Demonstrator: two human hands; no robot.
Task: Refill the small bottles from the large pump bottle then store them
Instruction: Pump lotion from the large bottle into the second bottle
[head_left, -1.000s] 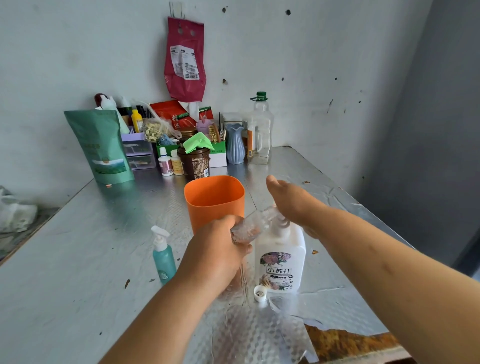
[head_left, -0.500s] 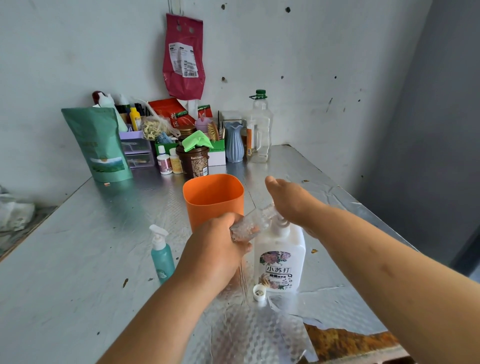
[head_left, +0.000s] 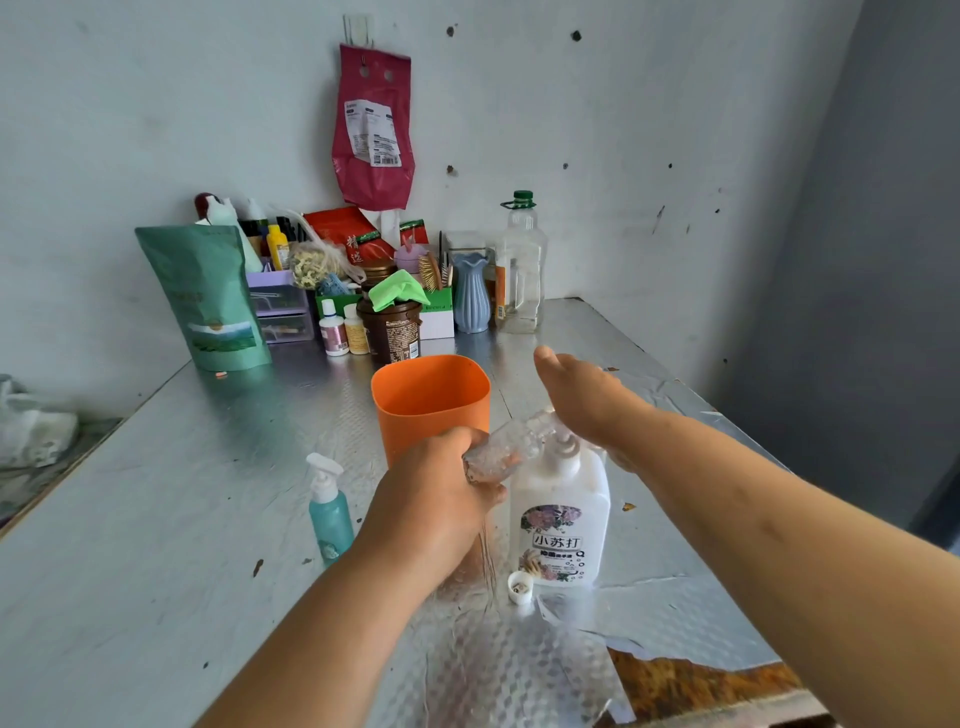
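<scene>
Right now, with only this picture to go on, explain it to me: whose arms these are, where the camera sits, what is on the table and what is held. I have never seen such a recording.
There is no machine here. These are a person's two bare arms, filmed by one wide camera worn on the head, looking forward and down. The left hand grips a small clear bottle, tilted with its mouth at the spout of the large white pump bottle. The right hand lies open over the pump head. On the shiny table also stand an orange cup, a teal spray bottle and a small white cap. A cluster of jars and bottles lines the back wall.
</scene>
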